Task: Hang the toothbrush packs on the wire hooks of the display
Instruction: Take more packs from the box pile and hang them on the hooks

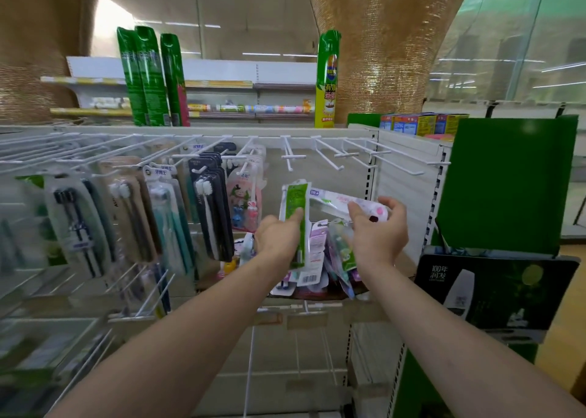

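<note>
My left hand (277, 238) grips a green toothbrush pack (295, 202), held upright in front of the display. My right hand (379, 230) holds a white and pink toothbrush pack (336, 203) lying sideways, its top end against the green pack. Below both hands a loose pile of toothbrush packs (320, 268) rests on a shelf. Above them several white wire hooks (293, 157) stick out bare. To the left, more hooks carry hanging toothbrush packs (209, 214).
A green side panel (504, 186) stands at the right with a dark sign (494, 294) below it. Tall green spray cans (149, 78) and a yellow-green can (326, 78) stand on the display's top. Small boxes (421, 122) sit at the back right.
</note>
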`<action>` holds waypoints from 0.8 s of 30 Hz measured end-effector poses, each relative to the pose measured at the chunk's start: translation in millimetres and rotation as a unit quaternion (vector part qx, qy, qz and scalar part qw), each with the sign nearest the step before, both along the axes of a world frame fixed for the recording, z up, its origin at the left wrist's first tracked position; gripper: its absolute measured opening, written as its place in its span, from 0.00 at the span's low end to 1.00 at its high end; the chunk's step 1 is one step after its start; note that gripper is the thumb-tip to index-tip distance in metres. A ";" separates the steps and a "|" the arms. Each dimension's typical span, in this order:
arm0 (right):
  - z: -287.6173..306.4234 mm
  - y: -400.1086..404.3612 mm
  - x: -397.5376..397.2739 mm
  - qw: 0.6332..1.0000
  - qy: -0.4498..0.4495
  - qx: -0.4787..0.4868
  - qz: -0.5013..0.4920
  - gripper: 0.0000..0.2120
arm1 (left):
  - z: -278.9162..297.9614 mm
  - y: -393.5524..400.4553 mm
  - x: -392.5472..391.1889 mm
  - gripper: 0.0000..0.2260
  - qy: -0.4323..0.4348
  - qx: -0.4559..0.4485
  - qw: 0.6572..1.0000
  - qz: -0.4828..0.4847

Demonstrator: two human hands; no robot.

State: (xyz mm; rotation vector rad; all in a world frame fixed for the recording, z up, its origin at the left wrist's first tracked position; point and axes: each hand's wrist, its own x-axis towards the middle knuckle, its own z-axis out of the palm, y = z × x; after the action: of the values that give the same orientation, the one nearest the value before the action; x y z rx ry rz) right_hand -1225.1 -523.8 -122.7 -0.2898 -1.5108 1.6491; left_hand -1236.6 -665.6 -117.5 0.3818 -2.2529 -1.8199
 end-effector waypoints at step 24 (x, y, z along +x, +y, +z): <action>2.5 -174.5 102.4 0.996 0.055 0.053 0.048 0.13 | -13.5 -170.8 102.8 0.09 0.067 0.044 0.987 -0.139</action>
State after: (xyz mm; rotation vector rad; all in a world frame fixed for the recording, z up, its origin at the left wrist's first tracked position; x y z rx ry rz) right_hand -1122.7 -698.2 -120.2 -0.0703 -1.5427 1.6252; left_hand -1133.8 -836.4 -131.1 -0.0466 -2.2301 -2.0145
